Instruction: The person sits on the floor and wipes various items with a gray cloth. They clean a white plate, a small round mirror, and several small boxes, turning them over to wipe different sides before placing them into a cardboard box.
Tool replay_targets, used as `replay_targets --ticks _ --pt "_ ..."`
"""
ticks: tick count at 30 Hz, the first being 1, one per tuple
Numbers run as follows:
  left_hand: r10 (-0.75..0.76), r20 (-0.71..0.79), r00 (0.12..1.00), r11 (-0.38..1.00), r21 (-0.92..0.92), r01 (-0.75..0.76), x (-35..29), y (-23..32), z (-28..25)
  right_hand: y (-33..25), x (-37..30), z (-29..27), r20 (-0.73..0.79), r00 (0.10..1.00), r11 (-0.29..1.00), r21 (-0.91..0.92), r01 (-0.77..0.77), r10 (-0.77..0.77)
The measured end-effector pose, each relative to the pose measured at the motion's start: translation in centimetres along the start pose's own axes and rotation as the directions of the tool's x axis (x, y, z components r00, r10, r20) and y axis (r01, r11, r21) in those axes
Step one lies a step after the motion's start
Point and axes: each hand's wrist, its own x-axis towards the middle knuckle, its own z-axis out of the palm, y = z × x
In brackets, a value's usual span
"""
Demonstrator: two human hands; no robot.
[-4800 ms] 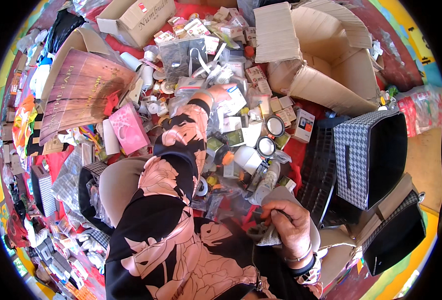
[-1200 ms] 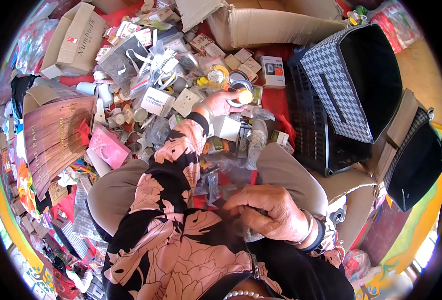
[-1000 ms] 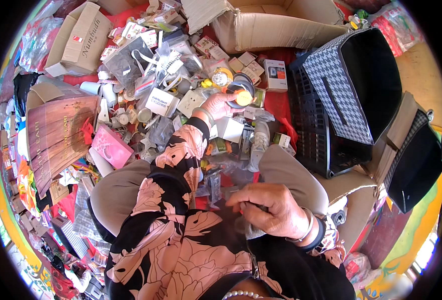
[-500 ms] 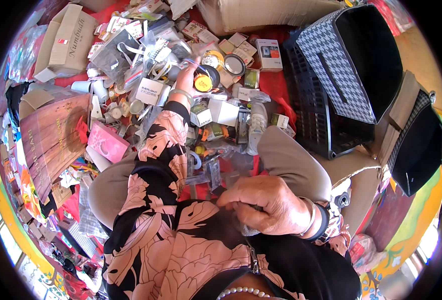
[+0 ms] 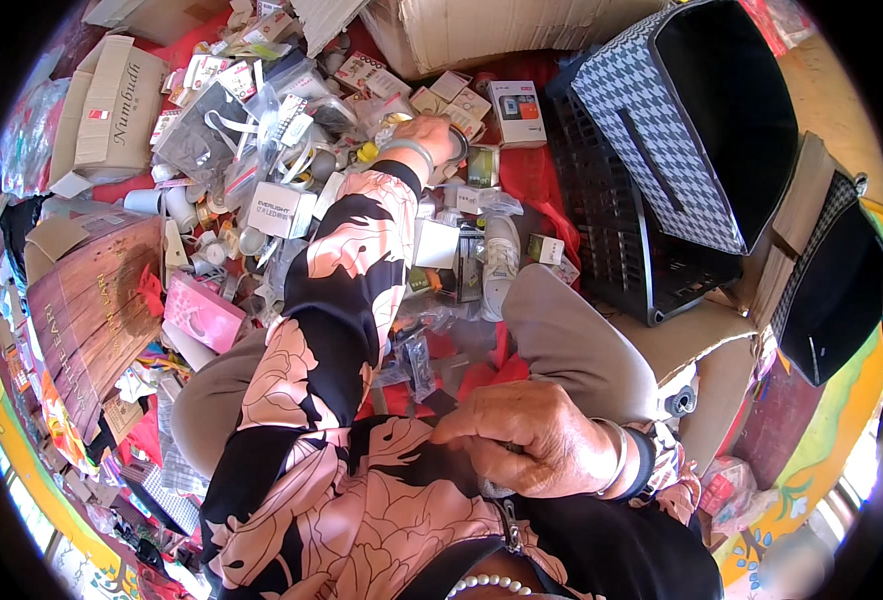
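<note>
Left hand's way closer here: it's stretched over the pile of boxes and bags, dark-rimmed disc right at its right edge. Disc looks round, so no real long axis. Can't tell if it's gripped. Right hand's curled by the jacket zipper, contents hidden.

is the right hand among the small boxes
No, the right hand is close to the floral top, while the left hand is at the pile.
</note>
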Motion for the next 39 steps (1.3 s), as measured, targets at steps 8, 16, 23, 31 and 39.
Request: replay_targets --ticks 8,16,23,31,39 --pt "-0.103 0.000 0.995 0.951 -0.293 0.098 -2.1 -3.4 -0.6 -0.1 0.1 0.4 -0.009 1.000 1.000 0.009 -0.030 0.030" --pt "-0.099 -0.325 0.941 0.454 -0.856 -0.248 -14.6 -7.0 -4.3 0.1 0.1 1.4 -0.180 0.979 0.995 0.048 -0.089 0.096" --pt "0.127 -0.613 0.780 0.502 -0.639 -0.583 -30.4 -0.2 -12.8 3.2 2.5 -1.0 -0.591 0.806 0.962 0.239 0.134 0.035" --pt "0.382 -0.741 0.552 0.702 -0.156 -0.695 -43.3 1.2 -13.7 1.4 2.6 5.5 -0.110 0.989 0.908 0.396 0.135 -0.099" --pt "0.286 -0.738 0.611 0.764 -0.209 -0.610 -49.3 0.6 -7.4 3.4 0.1 13.0 -0.243 0.968 0.923 0.353 0.151 -0.066"
